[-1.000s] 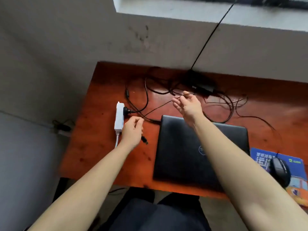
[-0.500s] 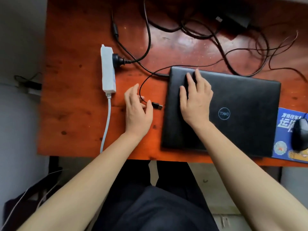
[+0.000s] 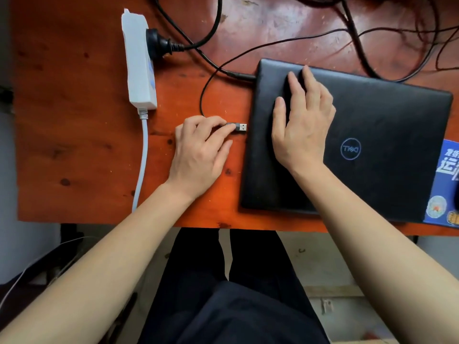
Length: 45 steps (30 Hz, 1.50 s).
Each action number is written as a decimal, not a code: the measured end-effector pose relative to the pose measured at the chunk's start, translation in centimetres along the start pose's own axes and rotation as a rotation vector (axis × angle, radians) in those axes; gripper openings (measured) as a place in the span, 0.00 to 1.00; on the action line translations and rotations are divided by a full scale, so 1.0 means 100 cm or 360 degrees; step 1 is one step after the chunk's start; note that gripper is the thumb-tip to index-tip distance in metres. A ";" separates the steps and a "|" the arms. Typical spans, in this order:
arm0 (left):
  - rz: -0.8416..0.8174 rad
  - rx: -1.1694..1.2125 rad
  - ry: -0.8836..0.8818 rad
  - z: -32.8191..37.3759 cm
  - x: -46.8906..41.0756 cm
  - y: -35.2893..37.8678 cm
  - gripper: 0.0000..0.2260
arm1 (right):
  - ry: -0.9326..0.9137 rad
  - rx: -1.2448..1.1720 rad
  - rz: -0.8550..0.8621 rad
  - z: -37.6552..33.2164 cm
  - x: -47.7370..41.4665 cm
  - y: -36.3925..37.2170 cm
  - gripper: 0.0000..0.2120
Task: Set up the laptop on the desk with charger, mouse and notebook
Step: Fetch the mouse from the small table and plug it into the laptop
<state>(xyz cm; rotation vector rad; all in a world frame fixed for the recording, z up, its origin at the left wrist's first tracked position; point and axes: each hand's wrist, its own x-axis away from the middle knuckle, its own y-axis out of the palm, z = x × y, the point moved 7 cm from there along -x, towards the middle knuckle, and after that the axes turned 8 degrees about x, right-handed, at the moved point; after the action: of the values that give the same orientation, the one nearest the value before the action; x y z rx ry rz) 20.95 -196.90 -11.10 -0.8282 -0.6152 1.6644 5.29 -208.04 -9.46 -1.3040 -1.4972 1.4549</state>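
The left hand (image 3: 198, 150) pinches a USB plug (image 3: 240, 127), metal tip pointing right, just short of the laptop (image 3: 372, 150) edge. Its thin cable (image 3: 202, 100) loops away beyond the knuckles. The right hand (image 3: 303, 120) lies flat on the closed lid, fingers straight, just right of the plug. Beyond its fingertips, a thicker lead (image 3: 242, 76) meets the laptop's side. Left of the left hand, a white strip (image 3: 139, 63) lies on the desk (image 3: 74, 120) with a black plug (image 3: 161, 43) in it. Far right of the right hand sits a blue pad (image 3: 447, 170) with a dark shape, perhaps the mouse (image 3: 456, 194), cut by the frame.
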 end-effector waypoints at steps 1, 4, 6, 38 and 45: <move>0.0027 0.0020 -0.0032 -0.002 -0.001 0.000 0.12 | -0.0001 -0.0001 -0.0002 0.000 0.000 0.001 0.22; 0.0052 0.0030 -0.0111 -0.004 -0.004 0.000 0.12 | 0.0009 0.0012 0.0019 0.001 0.000 0.000 0.22; 0.0048 0.0017 -0.0134 -0.004 -0.004 0.000 0.11 | 0.0015 0.0023 0.0025 0.002 0.000 0.000 0.22; -0.0194 0.0099 0.0286 0.010 -0.028 0.010 0.08 | 0.0018 0.0120 0.0041 -0.001 0.001 0.004 0.22; -0.0113 0.0043 0.0182 0.001 -0.022 0.010 0.13 | 0.0003 0.0091 0.0073 0.000 0.002 0.005 0.21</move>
<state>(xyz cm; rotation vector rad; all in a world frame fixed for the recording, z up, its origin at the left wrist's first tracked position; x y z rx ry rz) 20.56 -199.31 -11.35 -0.8661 -0.5356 1.5466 5.30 -207.93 -9.95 -1.3128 -1.4228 1.5144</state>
